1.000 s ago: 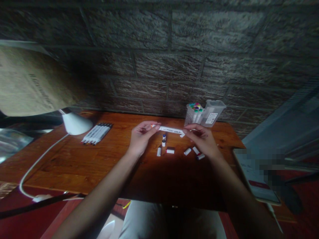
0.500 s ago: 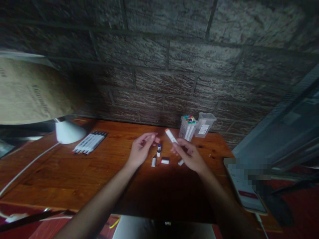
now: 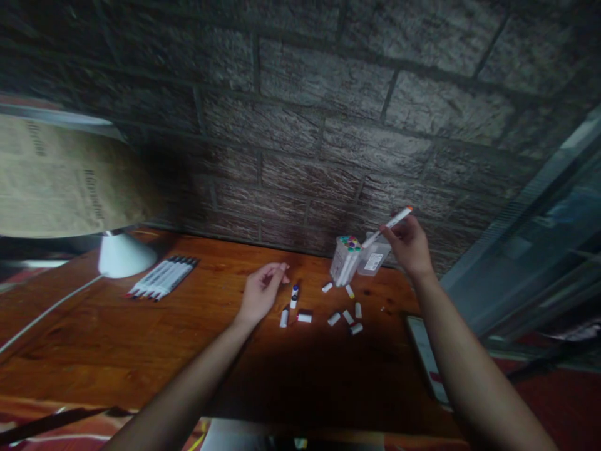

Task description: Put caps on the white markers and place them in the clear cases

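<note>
In head view, pinching an orange-tipped marker (image 3: 398, 218) in the right hand (image 3: 413, 245), slantwise, with lower end near the rim of the packed clear container (image 3: 339, 268); holding nothing visible in the left hand (image 3: 260, 292), part-open, loosely curled. Could tip the container by pressing at that slant, or scatter loose caps (image 3: 348, 317) by sweeping low. Hemmed in behind by brick wall (image 3: 291, 144) at the tabletop's (image 3: 211, 351) back edge; roomier leftward, toward the marker row (image 3: 164, 277).

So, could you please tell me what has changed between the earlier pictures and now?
The left hand let go of the orange-tipped marker; the right hand carried it rightward, up to the marker-filled container. The row of markers and lamp stayed put.
</note>
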The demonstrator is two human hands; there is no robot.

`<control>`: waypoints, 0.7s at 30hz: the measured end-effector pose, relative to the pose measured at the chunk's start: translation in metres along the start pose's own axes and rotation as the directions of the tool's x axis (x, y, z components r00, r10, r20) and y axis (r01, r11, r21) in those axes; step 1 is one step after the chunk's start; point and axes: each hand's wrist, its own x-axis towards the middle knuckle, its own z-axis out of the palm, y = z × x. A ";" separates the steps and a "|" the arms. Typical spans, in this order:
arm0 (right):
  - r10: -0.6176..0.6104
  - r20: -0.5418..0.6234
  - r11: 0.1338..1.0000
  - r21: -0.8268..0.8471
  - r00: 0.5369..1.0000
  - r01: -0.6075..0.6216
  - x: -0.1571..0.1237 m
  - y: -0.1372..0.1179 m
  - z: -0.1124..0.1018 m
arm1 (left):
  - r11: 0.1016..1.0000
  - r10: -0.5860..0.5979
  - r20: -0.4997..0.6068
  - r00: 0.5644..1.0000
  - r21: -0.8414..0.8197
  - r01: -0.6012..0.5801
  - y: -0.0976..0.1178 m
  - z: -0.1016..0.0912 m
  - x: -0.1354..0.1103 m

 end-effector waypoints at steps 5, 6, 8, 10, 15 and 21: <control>0.052 0.188 0.950 -0.312 0.981 0.010 -0.003 0.014 0.015 | 1.000 0.027 0.011 1.000 0.006 -0.027 -0.001 -0.001 0.000; 0.058 0.211 0.939 -0.343 0.976 0.019 -0.006 0.014 0.018 | 1.000 0.028 0.012 1.000 0.008 -0.028 -0.002 -0.001 0.000; 0.061 0.238 0.929 -0.368 0.969 0.032 -0.010 0.013 0.025 | 1.000 0.029 0.010 1.000 0.011 -0.029 -0.002 -0.001 0.000; 0.070 0.249 0.926 -0.376 0.966 0.030 -0.012 0.010 0.029 | 1.000 0.029 0.009 1.000 0.009 -0.029 -0.001 -0.001 0.000; 0.094 0.300 0.904 -0.426 0.949 0.045 -0.011 0.003 0.031 | 0.999 0.040 0.007 0.999 0.024 -0.040 0.000 0.000 0.000; 0.119 0.323 0.896 -0.443 0.939 0.039 0.000 0.002 0.026 | 0.999 0.036 0.004 0.999 0.019 -0.036 0.001 -0.001 0.000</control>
